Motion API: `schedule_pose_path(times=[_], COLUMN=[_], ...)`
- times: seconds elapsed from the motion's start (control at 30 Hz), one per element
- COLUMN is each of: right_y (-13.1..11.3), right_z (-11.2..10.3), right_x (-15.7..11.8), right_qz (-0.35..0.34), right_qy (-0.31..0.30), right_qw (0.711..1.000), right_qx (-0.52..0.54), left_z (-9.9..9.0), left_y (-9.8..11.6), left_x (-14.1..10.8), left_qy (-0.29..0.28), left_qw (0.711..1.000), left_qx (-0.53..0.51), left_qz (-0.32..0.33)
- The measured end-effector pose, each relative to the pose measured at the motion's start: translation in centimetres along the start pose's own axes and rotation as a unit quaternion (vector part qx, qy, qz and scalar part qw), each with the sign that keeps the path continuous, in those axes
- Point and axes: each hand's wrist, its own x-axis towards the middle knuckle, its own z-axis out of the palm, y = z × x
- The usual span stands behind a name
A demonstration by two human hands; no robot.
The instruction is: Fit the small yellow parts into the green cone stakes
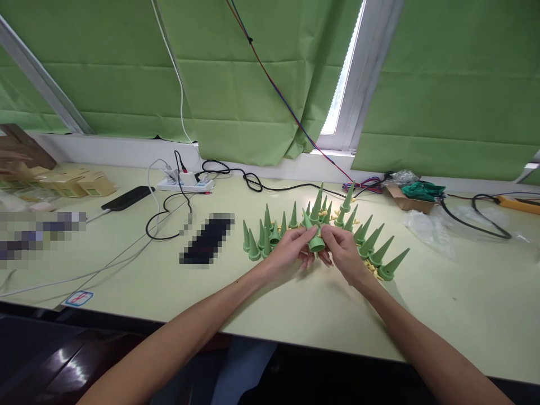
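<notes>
My left hand [293, 247] is closed on a green hollow plastic spike [316, 243], its thumb lying along the side. The spike is tilted, with its open round end toward me and its tip pointing away. My right hand [342, 247] pinches at the right side of this spike, where a bit of a small yellow plastic piece shows at the fingertips. More green spikes [253, 247] stand upright on their wide ends around both hands, and several lean to the right [394, 264]. Small yellow pieces [373, 269] lie scattered among them, partly hidden by my hands.
On the pale table [295, 315], a blurred dark flat object [207, 239] lies left of the spikes. Behind are a power strip [185, 183] and loose cables. Small boxes [95, 183] stand far left; a carton [407, 198] and clear plastic bags [434, 230] sit right.
</notes>
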Motion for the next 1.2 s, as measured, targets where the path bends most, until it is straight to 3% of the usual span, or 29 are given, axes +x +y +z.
schedule_pose_path(times=[0.1, 0.27, 1.0, 1.2], right_y=[-0.19, -0.56, -0.33, -0.01], right_z=[0.05, 0.12, 0.14, 0.07], right_x=[0.00, 0.06, 0.08, 0.12], right_qz=[-0.007, -0.002, 0.057, 0.076], right_qy=[0.000, 0.006, 0.020, 0.032], right_qw=[1.000, 1.000, 0.998, 0.996], right_qx=[-0.008, -0.005, -0.024, -0.031], left_z=[-0.02, 0.12, 0.27, 0.48], left_y=[-0.05, -0.05, 0.38, 0.10], left_x=[-0.04, -0.18, -0.62, -0.66], left_qy=[-0.022, -0.006, 0.010, 0.046], left_qw=[1.000, 1.000, 0.987, 0.977], left_qx=[-0.017, -0.016, 0.145, 0.190], left_qz=[-0.004, 0.020, 0.072, 0.081])
